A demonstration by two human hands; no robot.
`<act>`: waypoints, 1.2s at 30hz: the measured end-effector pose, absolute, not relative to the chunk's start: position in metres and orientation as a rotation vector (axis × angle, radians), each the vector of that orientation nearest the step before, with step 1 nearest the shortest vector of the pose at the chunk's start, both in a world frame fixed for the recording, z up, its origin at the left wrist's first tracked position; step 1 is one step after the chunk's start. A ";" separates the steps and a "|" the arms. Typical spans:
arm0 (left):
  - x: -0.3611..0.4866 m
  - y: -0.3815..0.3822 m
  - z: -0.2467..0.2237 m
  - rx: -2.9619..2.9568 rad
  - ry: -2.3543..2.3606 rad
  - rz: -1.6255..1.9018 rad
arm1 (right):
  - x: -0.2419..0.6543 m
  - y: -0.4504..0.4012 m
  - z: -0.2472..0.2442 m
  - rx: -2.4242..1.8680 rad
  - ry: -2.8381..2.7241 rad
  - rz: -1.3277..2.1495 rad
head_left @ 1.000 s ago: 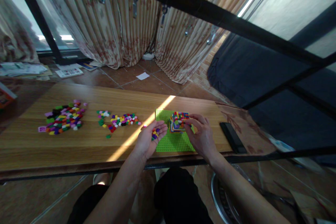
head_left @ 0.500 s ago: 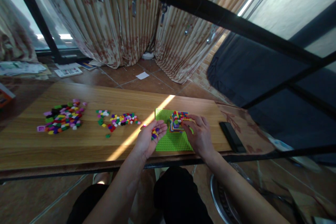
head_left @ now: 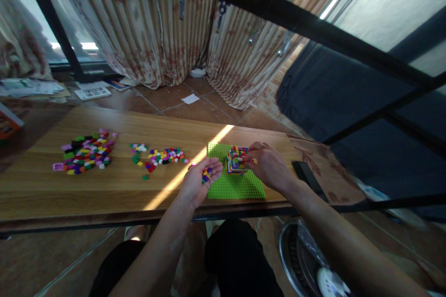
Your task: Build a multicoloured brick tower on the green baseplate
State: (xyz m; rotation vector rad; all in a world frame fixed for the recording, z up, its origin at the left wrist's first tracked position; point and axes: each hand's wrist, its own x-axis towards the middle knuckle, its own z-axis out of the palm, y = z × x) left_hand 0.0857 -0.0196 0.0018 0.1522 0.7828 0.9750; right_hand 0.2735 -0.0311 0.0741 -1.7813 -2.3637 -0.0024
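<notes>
Palm up, my left hand [head_left: 204, 178] cups several small coloured toy bricks [head_left: 206, 175] beside the left edge of a green studded baseplate [head_left: 237, 190]. On that plate stands a box-shaped build of layered multicoloured bricks [head_left: 236, 162]. My right hand [head_left: 266, 164] is at the build's right side, its fingers bent together at the upper edge. Yellow and pink bits show by its fingertips, but whether they are pinched or part of the build cannot be made out. The hand hides the build's right part.
Loose bricks lie in a large pile [head_left: 87, 153] at the left of the wooden table [head_left: 114, 192] and a smaller group [head_left: 163, 157] nearer the middle. A black oblong object [head_left: 308, 178] rests on the right. A dark metal bar [head_left: 278, 2] crosses overhead.
My right hand has shifted slightly up and turned, with its wrist further right, uncovering more of the baseplate's near right corner. My left hand stays cupped around its bricks.
</notes>
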 end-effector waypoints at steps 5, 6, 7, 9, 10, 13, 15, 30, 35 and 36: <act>0.086 -0.019 0.002 0.154 0.785 0.970 | 0.277 -0.022 0.073 -1.894 -2.257 0.158; 0.086 -0.019 0.002 0.153 0.784 0.970 | 0.280 -0.020 0.071 -1.908 -2.213 0.203; 0.086 -0.019 0.002 0.153 0.783 0.970 | 0.283 -0.019 0.069 -1.916 -2.171 0.241; 0.086 -0.019 0.001 0.152 0.780 0.969 | 0.287 -0.017 0.066 -1.913 -2.106 0.265; 0.086 -0.019 0.001 0.152 0.778 0.968 | 0.288 -0.017 0.063 -1.902 -2.086 0.250; 0.086 -0.019 0.001 0.152 0.777 0.969 | 0.286 -0.024 0.056 -1.820 -2.062 0.128; 0.086 -0.019 0.001 0.155 0.780 0.968 | 0.283 -0.033 0.049 -1.742 -2.068 -0.010; 0.085 -0.020 0.001 0.154 0.801 0.978 | 0.278 -0.061 0.007 -1.589 -2.007 -0.495; 0.085 -0.020 0.002 0.150 0.802 0.974 | 0.279 -0.056 0.005 -1.547 -2.004 -0.446; 0.085 -0.020 0.002 0.150 0.804 0.975 | 0.279 -0.056 0.002 -1.537 -1.995 -0.437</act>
